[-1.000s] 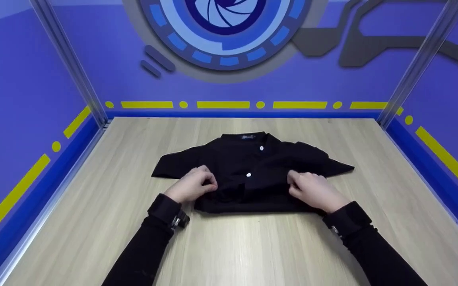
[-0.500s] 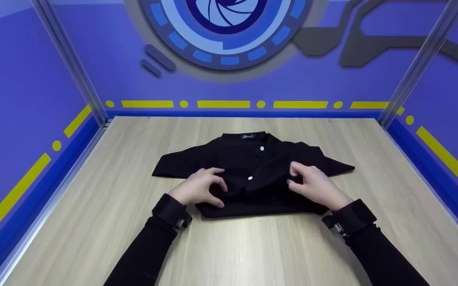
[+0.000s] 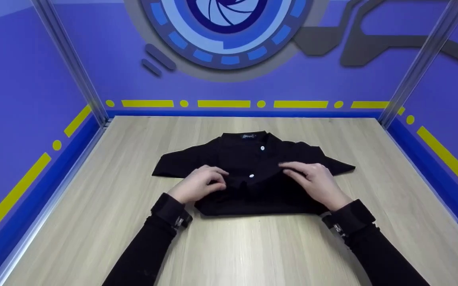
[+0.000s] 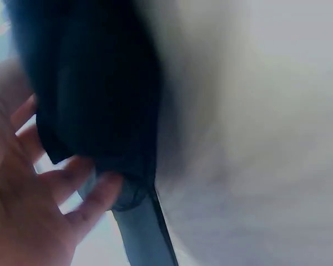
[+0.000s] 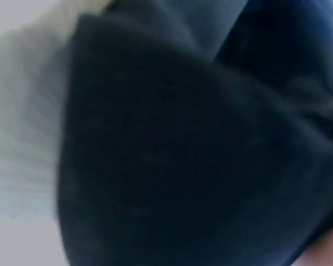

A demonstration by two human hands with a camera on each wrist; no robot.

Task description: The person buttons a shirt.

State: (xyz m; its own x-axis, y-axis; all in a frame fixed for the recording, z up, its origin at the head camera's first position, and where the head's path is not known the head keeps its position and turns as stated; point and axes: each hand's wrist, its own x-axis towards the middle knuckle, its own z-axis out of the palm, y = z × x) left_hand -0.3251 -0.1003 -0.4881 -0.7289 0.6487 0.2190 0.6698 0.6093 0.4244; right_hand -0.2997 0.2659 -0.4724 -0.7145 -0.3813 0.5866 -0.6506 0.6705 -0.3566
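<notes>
A black shirt (image 3: 235, 153) with white buttons lies on the table, sleeves spread and collar label facing up. Its lower part is folded up over the front. At the left side of the fold, my left hand (image 3: 201, 183) holds the cloth with curved fingers. The left wrist view shows those fingers (image 4: 97, 199) against the dark cloth (image 4: 105, 100). My right hand (image 3: 317, 183) pinches the raised edge of the fold between thumb and forefinger, right of the lower button (image 3: 251, 175). Dark cloth (image 5: 183, 160) fills most of the right wrist view and hides most of that hand.
The light wooden table (image 3: 237, 250) extends around the shirt on every side. Blue panels with yellow marks stand at the back (image 3: 223, 89) and both sides, joined by metal posts (image 3: 70, 59) at the corners.
The left hand lets its thumb and fingers spread, then draws them together on the cloth again. The right hand's fingertips move slightly left and up with the fold's edge.
</notes>
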